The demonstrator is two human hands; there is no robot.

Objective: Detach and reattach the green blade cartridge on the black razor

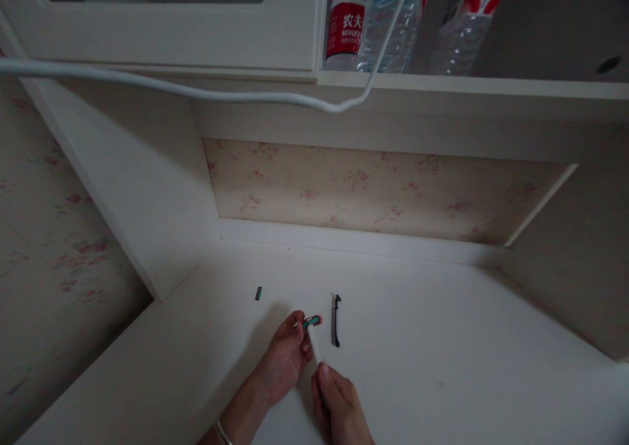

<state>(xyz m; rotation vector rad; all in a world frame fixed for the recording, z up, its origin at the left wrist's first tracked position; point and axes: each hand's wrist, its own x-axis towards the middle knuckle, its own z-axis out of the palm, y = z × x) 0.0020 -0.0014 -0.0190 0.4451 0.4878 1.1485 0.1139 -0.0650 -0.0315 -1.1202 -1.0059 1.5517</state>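
Observation:
My left hand (289, 350) pinches a small razor head (312, 322), dark with green and a reddish edge, between thumb and fingers. My right hand (339, 399) is closed round a slim white handle (314, 344), whose far end meets the razor head; whether the two are joined I cannot tell. Just right of the hands, a black razor handle (337, 320) lies lengthwise on the white desktop (417, 366). To the left, a second small dark-and-green piece (258, 293), similar to a razor head, lies on the desk.
A white cable (221, 96) hangs across the view below the upper cabinet (171, 35). Plastic water bottles (393, 25) stand on the open shelf (472, 88). White side panels (128, 170) and flowered wallpaper (358, 186) bound the desk.

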